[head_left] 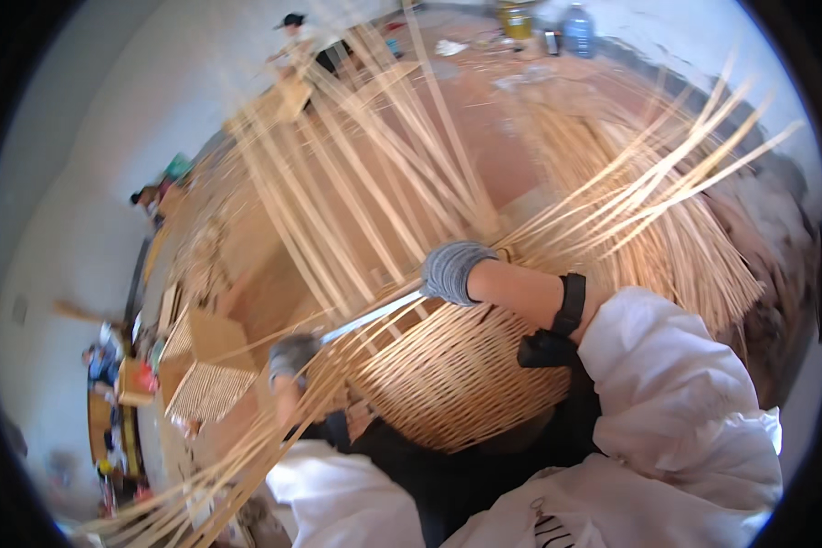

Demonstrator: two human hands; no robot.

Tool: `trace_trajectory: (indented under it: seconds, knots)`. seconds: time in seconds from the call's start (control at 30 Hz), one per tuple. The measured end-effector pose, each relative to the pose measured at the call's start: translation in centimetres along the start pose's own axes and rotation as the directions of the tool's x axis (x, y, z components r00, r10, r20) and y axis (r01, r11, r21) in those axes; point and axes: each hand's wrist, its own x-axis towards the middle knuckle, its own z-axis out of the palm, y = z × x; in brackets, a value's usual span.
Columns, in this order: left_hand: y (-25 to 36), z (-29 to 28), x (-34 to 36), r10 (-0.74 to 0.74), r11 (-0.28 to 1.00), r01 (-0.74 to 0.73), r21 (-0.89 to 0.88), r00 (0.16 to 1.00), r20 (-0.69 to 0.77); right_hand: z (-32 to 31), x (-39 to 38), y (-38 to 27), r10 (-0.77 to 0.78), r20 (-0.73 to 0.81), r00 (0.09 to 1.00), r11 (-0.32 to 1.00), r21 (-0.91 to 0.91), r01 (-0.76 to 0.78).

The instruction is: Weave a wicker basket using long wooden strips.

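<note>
The left hand and right hand are at either end of a pale bar by the basket. I can't tell if either grip is clenched.

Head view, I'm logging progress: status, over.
Grey-gloved left hand, grey-gloved right hand near opposite ends of straight pale strip; grips unclear. Tan woven-cane basketwork close to body. Long beige canes beside left hand.

The grey-gloved left hand, at eight o'clock, is blurred, its hold unreadable; toward eleven o'clock, the tall, pale, slender wooden strips smear, some cut off by the top edge.
</note>
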Motion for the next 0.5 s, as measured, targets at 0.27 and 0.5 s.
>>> trace_trajectory:
  seconds: [0.27,0.5]
  knots:
    - [-0.3,0.1,-1.5,-0.34,0.622,0.183,-0.762,0.939,-0.051,-3.1,-5.1,16.4,0.211,-0.046,0.976,0.977,-0.028,-0.212]
    - [1.0,-0.2,-2.0,-0.406,0.614,0.18,-0.769,0.907,-0.112,-3.0,-6.1,15.7,0.235,-0.11,0.966,0.971,0.061,-0.229]
